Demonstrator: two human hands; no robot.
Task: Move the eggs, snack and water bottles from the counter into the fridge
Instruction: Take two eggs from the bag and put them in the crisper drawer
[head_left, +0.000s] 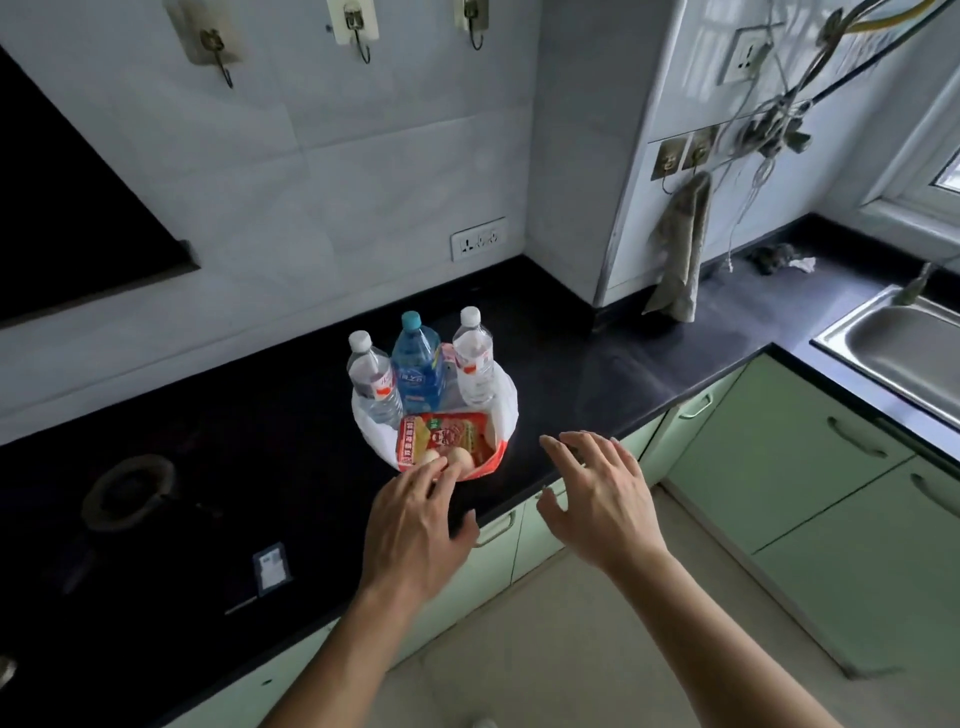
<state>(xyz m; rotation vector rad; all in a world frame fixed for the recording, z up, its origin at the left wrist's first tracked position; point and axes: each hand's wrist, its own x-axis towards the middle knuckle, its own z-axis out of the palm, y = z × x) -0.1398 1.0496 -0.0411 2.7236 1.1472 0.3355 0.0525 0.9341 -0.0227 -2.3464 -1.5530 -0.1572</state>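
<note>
Eggs (459, 457) look like the first pick. Two of them sit on the near edge of the red snack packet (445, 434), at 6 o'clock of the pile on the dark counter (208, 415). Three water bottles (418, 371) stand upright at 12 o'clock of the packet, and everything rests on a white plastic bag (508, 402).

Your left hand (415, 522) reaches in from 6 o'clock with fingers straight and loose, tips over the eggs; I cannot tell whether they touch. Your right hand (605, 493) hovers at 4 o'clock of the pile, fingers spread, holding nothing.

Cup each egg from the sides rather than pinching from above, and lift straight up, since they may roll off the slick packet. Bring the right hand under as a cradle, or let it steady the packet. Mind the bottles behind: a nudge could tip them. The fridge is out of view.
</note>
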